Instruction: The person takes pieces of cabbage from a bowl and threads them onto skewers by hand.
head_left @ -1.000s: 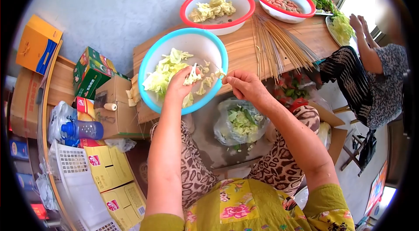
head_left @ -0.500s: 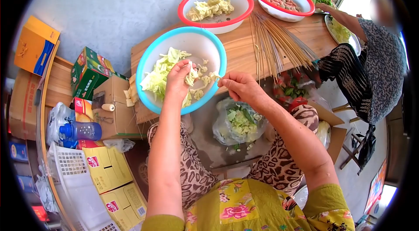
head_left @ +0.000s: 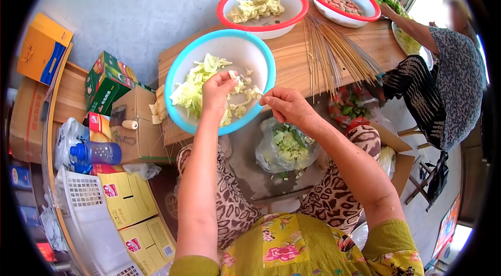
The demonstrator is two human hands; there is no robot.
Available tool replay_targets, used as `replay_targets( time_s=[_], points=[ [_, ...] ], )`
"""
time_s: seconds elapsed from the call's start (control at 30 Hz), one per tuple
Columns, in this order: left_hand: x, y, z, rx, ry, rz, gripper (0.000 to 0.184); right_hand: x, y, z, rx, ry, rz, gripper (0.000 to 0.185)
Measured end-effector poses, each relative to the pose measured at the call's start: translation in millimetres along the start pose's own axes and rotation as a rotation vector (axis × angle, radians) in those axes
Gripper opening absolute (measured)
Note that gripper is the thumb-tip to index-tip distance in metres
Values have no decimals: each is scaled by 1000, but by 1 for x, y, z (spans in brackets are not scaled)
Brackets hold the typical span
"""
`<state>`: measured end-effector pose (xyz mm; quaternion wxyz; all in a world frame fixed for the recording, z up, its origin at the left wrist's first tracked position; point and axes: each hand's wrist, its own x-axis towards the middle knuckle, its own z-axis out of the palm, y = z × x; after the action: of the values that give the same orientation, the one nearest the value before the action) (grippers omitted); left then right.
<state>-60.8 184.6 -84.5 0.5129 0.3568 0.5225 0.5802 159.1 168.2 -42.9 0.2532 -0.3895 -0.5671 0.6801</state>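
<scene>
My left hand (head_left: 217, 91) is over the blue-rimmed bowl (head_left: 180, 64), its fingers pinching a pale cauliflower piece (head_left: 233, 75). At the bowl's right rim, my right hand (head_left: 284, 103) is closed in a pinch on a thin skewer, which is hard to make out against the bowl. Small cauliflower florets (head_left: 254, 93) lie or hang near its fingertips; which of them are on the skewer I cannot tell. Torn green-yellow leaves (head_left: 194, 88) fill the bowl's left side, and more small florets (head_left: 240, 110) are under my hands.
Behind are two red-rimmed bowls, one with cauliflower (head_left: 259, 8), one with pink pieces (head_left: 342, 3). Loose skewers (head_left: 339, 54) fan across the wooden table (head_left: 289, 59). A bag of greens (head_left: 288, 145) stands below. Another person (head_left: 454, 83) reaches toward greens at right. Boxes (head_left: 107, 84) stand left.
My left hand has turned its fingers toward my right hand, which stays pinched by the rim. The other person has leaned in and stretched an arm toward the greens.
</scene>
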Motion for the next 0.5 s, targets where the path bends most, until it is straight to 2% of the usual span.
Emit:
replay_targets(
  time_s=[0.03, 0.13, 0.37, 0.5],
  points=[
    [-2, -1, 2, 216, 49, 118, 20, 0, 0, 1, 5, 0, -3, 21],
    [-7, 3, 8, 320, 49, 154, 22, 2, 2, 2, 6, -4, -17, 21],
    [-6, 0, 7, 243, 62, 139, 24, 5, 3, 4, -29, 11, -32, 21],
    [-4, -2, 5, 275, 91, 232, 19, 7, 4, 5, -37, 16, -38, 20]
  ],
)
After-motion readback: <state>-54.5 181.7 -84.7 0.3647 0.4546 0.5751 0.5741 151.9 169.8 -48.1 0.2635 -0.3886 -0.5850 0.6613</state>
